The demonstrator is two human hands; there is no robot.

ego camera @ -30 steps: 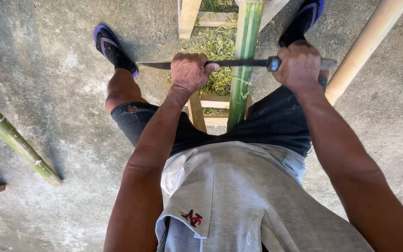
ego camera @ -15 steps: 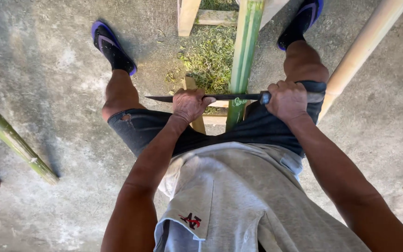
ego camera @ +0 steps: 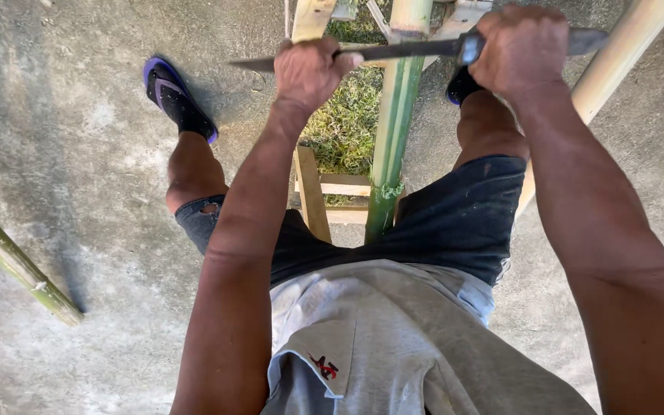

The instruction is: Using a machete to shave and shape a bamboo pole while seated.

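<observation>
Both arms reach straight out toward twelve o'clock. The left hand (ego camera: pixel 307 73) clamps the blade (ego camera: pixel 393 52), the right hand (ego camera: pixel 518 50) fists its handle, laid crosswise on the green bamboo (ego camera: pixel 390 131) between his knees.

Colours here: the bamboo pole (ego camera: pixel 393 115) is bright green fading to pale yellow up top, the blade (ego camera: pixel 393 51) dark grey steel. Shorts (ego camera: pixel 455 223) are faded black, shirt (ego camera: pixel 393 346) light grey with a tiny red mark. Sandal (ego camera: pixel 174 96) is black with a purple edge, concrete floor (ego camera: pixel 78 154) mottled grey.
</observation>
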